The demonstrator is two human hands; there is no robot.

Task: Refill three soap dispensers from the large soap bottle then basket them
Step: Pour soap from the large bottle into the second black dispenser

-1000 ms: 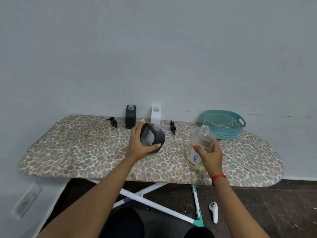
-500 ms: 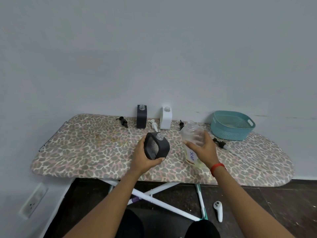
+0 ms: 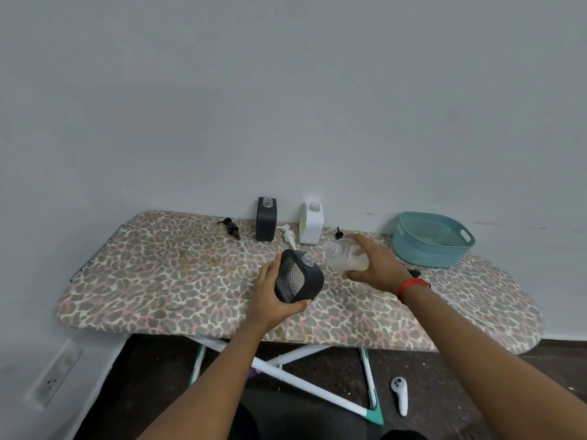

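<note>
My left hand (image 3: 271,292) grips a black soap dispenser (image 3: 298,277) with a clear ribbed window, tilted, its open neck pointing up and right. My right hand (image 3: 373,266) grips the large clear soap bottle (image 3: 344,255), tipped on its side with its open mouth just right of the dispenser's neck. Pale liquid lies in the bottle's lower side. A second black dispenser (image 3: 266,222) and a white dispenser (image 3: 312,223) stand uncapped by the wall. The teal basket (image 3: 433,241) sits at the right, holding none of them.
Everything is on a leopard-print ironing board (image 3: 190,281). Loose pump heads lie on it: a black one (image 3: 229,227), a white one (image 3: 288,234), another black one (image 3: 339,232). A white controller (image 3: 400,393) lies on the dark floor beneath.
My right hand has tipped the large bottle from upright onto its side, mouth toward the dispenser. The left hand keeps the black dispenser tilted in about the same place.
</note>
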